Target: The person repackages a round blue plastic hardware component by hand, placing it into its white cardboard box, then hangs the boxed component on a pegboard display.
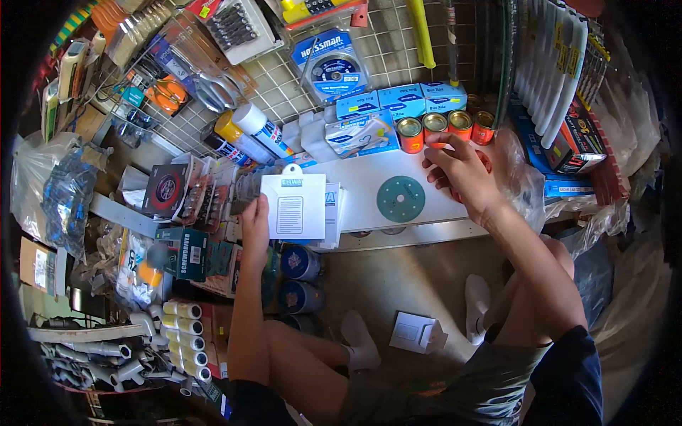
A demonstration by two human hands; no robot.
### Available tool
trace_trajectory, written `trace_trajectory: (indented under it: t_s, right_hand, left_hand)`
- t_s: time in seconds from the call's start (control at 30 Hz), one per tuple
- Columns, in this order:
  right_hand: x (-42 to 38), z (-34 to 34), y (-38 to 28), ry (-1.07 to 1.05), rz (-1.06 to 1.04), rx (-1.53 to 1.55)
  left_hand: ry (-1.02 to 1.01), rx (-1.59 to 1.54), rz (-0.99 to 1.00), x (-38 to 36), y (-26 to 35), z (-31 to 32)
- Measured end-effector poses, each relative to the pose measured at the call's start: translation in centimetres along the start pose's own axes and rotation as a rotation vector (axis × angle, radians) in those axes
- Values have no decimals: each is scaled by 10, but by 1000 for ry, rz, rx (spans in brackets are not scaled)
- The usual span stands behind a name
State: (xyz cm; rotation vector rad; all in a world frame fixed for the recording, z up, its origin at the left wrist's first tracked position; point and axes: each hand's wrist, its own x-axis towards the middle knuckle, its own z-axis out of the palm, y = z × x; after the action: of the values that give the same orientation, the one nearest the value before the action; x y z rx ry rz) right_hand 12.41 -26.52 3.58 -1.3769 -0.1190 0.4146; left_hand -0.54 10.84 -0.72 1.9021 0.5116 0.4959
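My left hand is closed on the left edge of a flat white packet, held upright. A round hang tab tops the packet, with a blue brand label and a printed text panel. More white packets show just behind it. My right hand is over the white shelf, its fingers bent and apart. Nothing shows clearly between them. Small orange-red cans stand just beyond that hand, and another red can is partly hidden by it. A green sanding disc with holes lies flat to its left.
Blue boxes and spray cans line the back. Tools hang on a wire grid. Pipe fittings and a screwdriver box crowd the left; plastic bags lie right. An open white carton sits on the floor.
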Motion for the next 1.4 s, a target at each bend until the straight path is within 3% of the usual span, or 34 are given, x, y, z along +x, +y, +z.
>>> trace_trajectory:
  t_s: [0.07, 0.17, 0.23, 0.3, 0.37, 0.43, 0.53, 0.67, 0.83, 0.93, 1.03, 1.07, 1.17, 1.3, 1.4]
  right_hand:
    - [1, 4, 1, -20, 11, -13]
    - [1, 8, 2, -44, 13, -28]
    - [3, 10, 3, -60, -4, -28]
    - [2, 12, 4, -61, -14, -27]
    - [3, 15, 3, -62, -19, -30]
    - [6, 15, 6, -71, -17, -57]
    - [7, 21, 10, -94, -8, -81]
    - [3, 21, 12, -143, -18, -150]
    - [0, 11, 18, -203, -61, -293]
    - [3, 2, 28, -369, -148, -409]
    - [-7, -8, 21, -891, 34, -985]
    - [-16, -9, 31, -1028, 159, -1007]
    - [-38, 5, 75, -1265, 306, -1420]
    - [-70, -13, 200, -1102, 33, -1507]
    - [-91, -26, 299, -1148, 143, -1676]
  left_hand:
    - [-18, -56, -33, -3, -4, -1]
    - [-46, 64, 82, 1, -14, -8]
    - [27, 114, 272, -11, 23, -3]
    - [76, 134, 338, -19, 45, -4]
    - [177, 283, 459, -39, 62, 13]
    - [37, 643, 691, -48, 56, 32]
    - [-227, 758, 662, -63, 31, 70]
    - [-323, 1021, 469, -59, 15, 85]
    - [-185, 1010, 110, -43, 21, 85]
    - [-171, 1057, -2, -31, 17, 83]
    - [-168, 1001, -30, -24, 15, 82]
    - [-167, 997, -42, -21, 14, 83]
    - [-200, 954, -65, -18, 18, 83]
    - [-236, 963, -73, -15, 11, 80]
    - [-218, 982, -50, -11, 17, 81]
